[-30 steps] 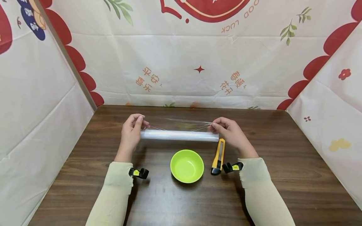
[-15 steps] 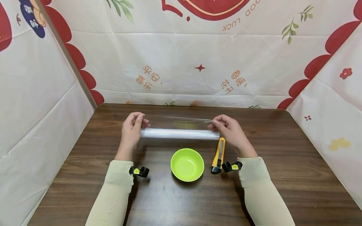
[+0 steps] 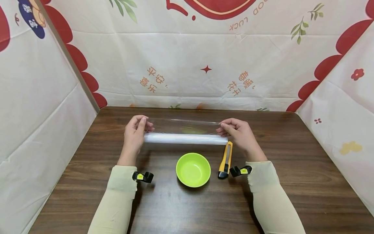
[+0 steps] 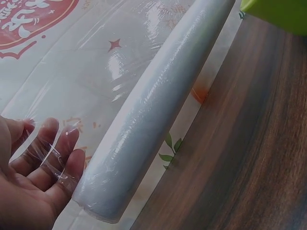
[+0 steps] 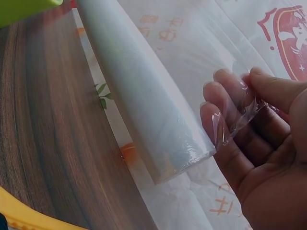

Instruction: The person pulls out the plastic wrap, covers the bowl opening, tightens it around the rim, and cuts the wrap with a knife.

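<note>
A roll of cling film (image 3: pixel 185 138) lies crosswise on the table, behind a lime-green bowl (image 3: pixel 193 170). From it a clear sheet of film (image 3: pixel 184 125) is drawn toward the back and stretched between both hands. My left hand (image 3: pixel 135 131) pinches the sheet's left corner between thumb and index finger, its other fingers curled beneath the film beside the roll's end. At the opposite corner, my right hand (image 3: pixel 238 134) pinches the sheet the same way. In the right wrist view, film (image 5: pixel 249 112) bunches across those fingers. The bowl holds nothing.
A yellow and black utility knife (image 3: pixel 225 161) lies right of the bowl, its top close to the roll's right end. The brown wooden table (image 3: pixel 187 211) is bounded by white printed cloth (image 3: pixel 181 52) at the back and sides.
The sheet between the hands has become tauter and smoother, its far edge straighter. Both hands have spread slightly apart; the bowl and knife lie where they were.
</note>
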`<action>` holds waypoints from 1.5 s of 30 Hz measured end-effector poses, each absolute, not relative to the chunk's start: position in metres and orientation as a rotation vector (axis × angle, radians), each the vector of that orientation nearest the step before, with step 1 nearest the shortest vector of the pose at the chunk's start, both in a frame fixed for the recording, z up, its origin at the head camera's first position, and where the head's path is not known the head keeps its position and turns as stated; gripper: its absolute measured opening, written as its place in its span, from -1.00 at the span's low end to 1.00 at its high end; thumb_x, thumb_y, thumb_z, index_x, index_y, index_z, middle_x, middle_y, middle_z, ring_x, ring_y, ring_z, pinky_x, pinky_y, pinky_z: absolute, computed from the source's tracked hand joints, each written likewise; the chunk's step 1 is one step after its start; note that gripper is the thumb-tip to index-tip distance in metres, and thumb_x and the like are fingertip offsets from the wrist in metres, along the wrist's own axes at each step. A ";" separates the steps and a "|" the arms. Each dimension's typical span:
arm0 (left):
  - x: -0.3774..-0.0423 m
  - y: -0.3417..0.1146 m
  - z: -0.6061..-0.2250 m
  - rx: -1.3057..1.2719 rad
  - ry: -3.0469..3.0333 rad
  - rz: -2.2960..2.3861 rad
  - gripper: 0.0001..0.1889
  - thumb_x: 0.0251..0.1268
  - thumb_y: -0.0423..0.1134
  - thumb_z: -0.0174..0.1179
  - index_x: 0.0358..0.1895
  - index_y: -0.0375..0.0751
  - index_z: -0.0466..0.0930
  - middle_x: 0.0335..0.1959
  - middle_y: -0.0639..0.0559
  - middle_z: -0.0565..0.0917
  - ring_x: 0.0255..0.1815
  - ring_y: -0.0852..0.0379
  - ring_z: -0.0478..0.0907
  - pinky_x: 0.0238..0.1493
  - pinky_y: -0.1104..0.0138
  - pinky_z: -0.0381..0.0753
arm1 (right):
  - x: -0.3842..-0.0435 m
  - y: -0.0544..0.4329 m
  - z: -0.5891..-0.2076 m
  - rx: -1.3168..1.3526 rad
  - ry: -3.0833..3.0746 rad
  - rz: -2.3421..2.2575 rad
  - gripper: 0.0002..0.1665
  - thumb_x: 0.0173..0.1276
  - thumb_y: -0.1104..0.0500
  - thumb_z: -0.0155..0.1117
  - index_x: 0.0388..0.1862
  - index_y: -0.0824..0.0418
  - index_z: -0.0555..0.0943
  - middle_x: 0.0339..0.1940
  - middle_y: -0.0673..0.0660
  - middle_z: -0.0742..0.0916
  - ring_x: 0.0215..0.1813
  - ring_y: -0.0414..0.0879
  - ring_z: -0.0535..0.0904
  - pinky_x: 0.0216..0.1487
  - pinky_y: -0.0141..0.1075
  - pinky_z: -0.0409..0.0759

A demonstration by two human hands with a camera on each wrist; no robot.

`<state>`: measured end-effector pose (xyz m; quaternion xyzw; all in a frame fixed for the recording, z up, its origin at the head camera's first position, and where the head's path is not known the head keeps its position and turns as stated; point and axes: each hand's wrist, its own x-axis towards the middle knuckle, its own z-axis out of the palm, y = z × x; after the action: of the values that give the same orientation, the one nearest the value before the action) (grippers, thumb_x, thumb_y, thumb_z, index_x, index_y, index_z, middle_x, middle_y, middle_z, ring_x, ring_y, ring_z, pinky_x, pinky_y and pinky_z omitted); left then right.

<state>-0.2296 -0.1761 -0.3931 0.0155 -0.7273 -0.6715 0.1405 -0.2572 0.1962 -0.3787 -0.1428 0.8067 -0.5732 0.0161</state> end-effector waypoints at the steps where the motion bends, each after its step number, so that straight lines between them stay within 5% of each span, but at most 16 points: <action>1: -0.230 -0.176 -0.393 0.042 -2.099 -1.940 -0.76 0.51 -0.05 -0.03 -0.05 -0.11 0.51 -0.28 -0.10 0.69 -0.30 0.11 0.70 -0.12 0.21 0.68 | -0.258 0.196 -0.379 -0.441 2.502 -1.796 -0.56 0.44 0.01 0.16 0.00 0.38 0.56 -0.27 0.13 0.79 -0.21 0.02 0.74 -0.15 -0.16 0.71; 11: -0.229 -0.176 -0.392 0.036 -2.097 -1.931 -0.76 0.51 -0.07 -0.03 -0.05 -0.13 0.51 -0.33 -0.02 0.68 -0.34 0.12 0.69 -0.16 0.23 0.70 | -0.258 0.199 -0.379 -0.487 2.492 -1.812 -0.62 0.46 0.11 0.15 -0.01 0.44 0.57 -0.33 0.01 0.80 -0.28 -0.13 0.75 -0.19 -0.19 0.72; 22: -0.229 -0.177 -0.391 -0.003 -2.080 -1.929 -0.77 0.51 -0.07 -0.03 -0.07 -0.14 0.51 -0.32 -0.10 0.68 -0.35 0.11 0.68 -0.13 0.13 0.69 | -0.257 0.200 -0.379 -0.455 2.457 -1.846 -0.57 0.43 0.09 0.19 -0.01 0.48 0.55 -0.32 0.04 0.80 -0.29 -0.11 0.74 -0.20 -0.17 0.72; 29: -0.227 -0.178 -0.388 0.015 -2.095 -1.921 -0.76 0.51 -0.07 -0.03 -0.05 -0.14 0.51 -0.33 -0.04 0.68 -0.34 0.11 0.69 -0.17 0.25 0.69 | -0.258 0.201 -0.379 -0.450 2.447 -1.841 -0.55 0.43 0.08 0.19 0.01 0.49 0.53 -0.34 0.01 0.79 -0.28 -0.04 0.75 -0.19 -0.14 0.72; 35: -0.227 -0.178 -0.387 0.006 -2.100 -1.917 -0.76 0.51 -0.08 -0.03 -0.04 -0.14 0.51 -0.28 -0.15 0.68 -0.34 0.11 0.69 -0.18 0.26 0.70 | -0.258 0.202 -0.379 -0.450 2.434 -1.839 -0.56 0.44 0.10 0.18 0.01 0.50 0.53 -0.34 0.01 0.80 -0.26 0.07 0.75 -0.19 -0.13 0.72; 45: -0.227 -0.178 -0.387 0.009 -2.098 -1.915 -0.77 0.51 -0.08 -0.03 -0.05 -0.14 0.51 -0.22 -0.31 0.66 -0.35 0.11 0.69 -0.20 0.29 0.69 | -0.258 0.201 -0.378 -0.455 2.421 -1.862 -0.53 0.41 0.07 0.22 0.01 0.50 0.54 -0.35 0.01 0.80 -0.30 -0.01 0.76 -0.20 -0.13 0.72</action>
<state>-0.2268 -0.1781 -0.3875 0.0032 -0.7303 -0.6665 0.1497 -0.2584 0.2013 -0.3782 -0.1473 0.7838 -0.6027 0.0266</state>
